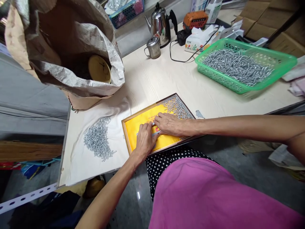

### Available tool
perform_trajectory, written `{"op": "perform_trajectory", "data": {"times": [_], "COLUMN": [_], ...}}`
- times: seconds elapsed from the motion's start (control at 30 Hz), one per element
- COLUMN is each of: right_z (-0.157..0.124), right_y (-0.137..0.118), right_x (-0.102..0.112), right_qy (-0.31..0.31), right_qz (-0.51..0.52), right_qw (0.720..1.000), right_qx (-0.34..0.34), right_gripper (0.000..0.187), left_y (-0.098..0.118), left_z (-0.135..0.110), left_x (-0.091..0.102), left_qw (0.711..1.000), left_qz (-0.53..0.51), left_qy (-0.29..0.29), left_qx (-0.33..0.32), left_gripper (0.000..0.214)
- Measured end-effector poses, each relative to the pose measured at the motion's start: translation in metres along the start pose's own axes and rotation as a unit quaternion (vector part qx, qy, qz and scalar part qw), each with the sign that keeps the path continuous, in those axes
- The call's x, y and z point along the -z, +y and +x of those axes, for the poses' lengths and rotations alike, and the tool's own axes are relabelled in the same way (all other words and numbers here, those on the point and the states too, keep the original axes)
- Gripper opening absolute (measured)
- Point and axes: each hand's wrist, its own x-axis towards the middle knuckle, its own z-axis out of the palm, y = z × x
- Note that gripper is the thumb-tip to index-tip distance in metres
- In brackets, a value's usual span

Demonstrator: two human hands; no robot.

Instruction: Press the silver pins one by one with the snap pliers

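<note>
A shallow wooden-edged tray with a yellow printed lining lies at the table's front edge. Small silver metal pins are heaped in its far right corner. Over the middle of the lining, my left hand has its fingers bent and drawn together. My right hand meets it from the right, fingers also closed. Something pale and narrow shows between the two hands, too covered to name. Left of the tray, another pile of pins rests on a white cloth.
A large open paper sack holding a yellowish round container stands at the back left. A green basket full of pins sits at the right. Farther back are a metal cup, a kettle and an orange battery with a cable.
</note>
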Motion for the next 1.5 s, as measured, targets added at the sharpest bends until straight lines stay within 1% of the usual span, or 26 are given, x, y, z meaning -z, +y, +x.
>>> {"op": "perform_trajectory", "data": {"times": [0.07, 0.13, 0.27, 0.37, 0.4, 0.47, 0.5, 0.53, 0.57, 0.67, 0.7, 0.8, 0.87, 0.9, 0.93, 0.97, 1.0, 1.03, 1.07, 1.1, 1.17, 1.23, 1.33, 1.4, 1.43, 1.5], "right_z": [0.002, 0.003, 0.005, 0.005, 0.004, 0.003, 0.003, 0.003, 0.004, 0.013, 0.017, 0.028, 0.031, 0.031, 0.03, 0.029, 0.028, 0.027, 0.027, 0.027, 0.028, 0.028, 0.028, 0.027, 0.026, 0.023], "right_y": [0.002, 0.003, 0.003, 0.003, 0.004, 0.008, 0.011, 0.014, 0.017, 0.03, 0.034, 0.046, 0.049, 0.049, 0.049, 0.048, 0.046, 0.044, 0.043, 0.041, 0.038, 0.037, 0.036, 0.036, 0.036, 0.037], "right_x": [-0.001, -0.001, -0.002, 0.0, 0.001, 0.004, 0.005, 0.005, 0.004, -0.001, -0.003, -0.01, -0.013, -0.014, -0.015, -0.015, -0.016, -0.017, -0.017, -0.018, -0.019, -0.019, -0.018, -0.017, -0.016, -0.014], "right_qy": [-0.012, -0.017, -0.023, -0.015, -0.006, 0.018, 0.027, 0.032, 0.033, 0.039, 0.045, 0.074, 0.083, 0.085, 0.087, 0.088, 0.09, 0.09, 0.09, 0.088, 0.083, 0.079, 0.08, 0.09, 0.098, 0.12], "right_qz": [-0.005, -0.008, -0.001, 0.003, 0.0, -0.005, -0.006, -0.006, -0.007, -0.009, -0.009, -0.005, -0.004, -0.005, -0.009, -0.014, -0.02, -0.025, -0.028, -0.029, -0.028, -0.031, -0.027, -0.012, 0.0, 0.032], "right_qw": [1.0, 0.998, 0.997, 0.998, 0.999, 0.999, 0.999, 0.999, 0.999, 0.997, 0.996, 0.992, 0.992, 0.992, 0.992, 0.992, 0.993, 0.993, 0.993, 0.994, 0.995, 0.996, 0.995, 0.994, 0.993, 0.99], "right_qx": [0.028, 0.053, 0.07, 0.06, 0.052, 0.036, 0.032, 0.032, 0.035, 0.059, 0.071, 0.101, 0.1, 0.096, 0.09, 0.083, 0.077, 0.072, 0.067, 0.061, 0.047, 0.039, 0.043, 0.053, 0.058, 0.065], "right_gripper": [0.025, 0.018, 0.018, 0.015, 0.02, 0.042, 0.05, 0.053, 0.049, 0.02, 0.017, 0.019, 0.019, 0.019, 0.019, 0.019, 0.019, 0.019, 0.019, 0.019, 0.019, 0.02, 0.021, 0.023, 0.024, 0.025], "left_y": [-0.001, -0.002, -0.003, -0.004, -0.004, -0.003, -0.002, 0.0, 0.003, 0.012, 0.015, 0.015, 0.003, -0.008, -0.021, -0.036, -0.052, -0.067, -0.081, -0.092, -0.106, -0.112, -0.11, -0.105, -0.101, -0.09], "left_z": [-0.002, -0.004, -0.002, -0.004, -0.006, -0.013, -0.017, -0.021, -0.025, -0.033, -0.034, -0.041, -0.048, -0.053, -0.057, -0.061, -0.065, -0.067, -0.068, -0.069, -0.067, -0.064, -0.059, -0.058, -0.059, -0.062], "left_x": [0.0, 0.0, 0.002, 0.002, 0.001, -0.002, -0.003, -0.005, -0.006, -0.008, -0.008, -0.003, 0.005, 0.009, 0.014, 0.018, 0.022, 0.025, 0.026, 0.027, 0.025, 0.023, 0.026, 0.034, 0.038, 0.046], "left_qw": [1.0, 1.0, 0.999, 1.0, 1.0, 0.999, 0.998, 0.998, 0.997, 0.997, 0.997, 0.996, 0.996, 0.995, 0.99, 0.978, 0.96, 0.951, 0.948, 0.949, 0.957, 0.963, 0.968, 0.964, 0.96, 0.944], "left_qz": [-0.01, -0.021, -0.033, -0.029, -0.028, -0.026, -0.022, -0.016, -0.01, -0.011, -0.019, -0.047, -0.046, -0.036, -0.021, 0.001, 0.024, 0.037, 0.042, 0.045, 0.046, 0.053, 0.059, 0.04, 0.013, -0.09], "left_qy": [0.002, -0.001, -0.014, -0.012, 0.001, 0.038, 0.054, 0.064, 0.068, 0.052, 0.041, 0.026, 0.06, 0.095, 0.132, 0.171, 0.205, 0.2, 0.177, 0.149, 0.095, 0.068, 0.063, 0.088, 0.107, 0.132], "left_qx": [0.003, 0.003, 0.003, 0.002, 0.003, -0.002, -0.01, -0.021, -0.033, -0.052, -0.056, -0.066, -0.038, 0.001, 0.051, 0.118, 0.187, 0.233, 0.261, 0.275, 0.272, 0.253, 0.237, 0.246, 0.258, 0.29], "left_gripper": [0.036, 0.028, 0.019, 0.024, 0.029, 0.039, 0.04, 0.036, 0.031, 0.018, 0.018, 0.019, 0.021, 0.022, 0.024, 0.026, 0.027, 0.025, 0.023, 0.021, 0.019, 0.02, 0.022, 0.022, 0.021, 0.021]}}
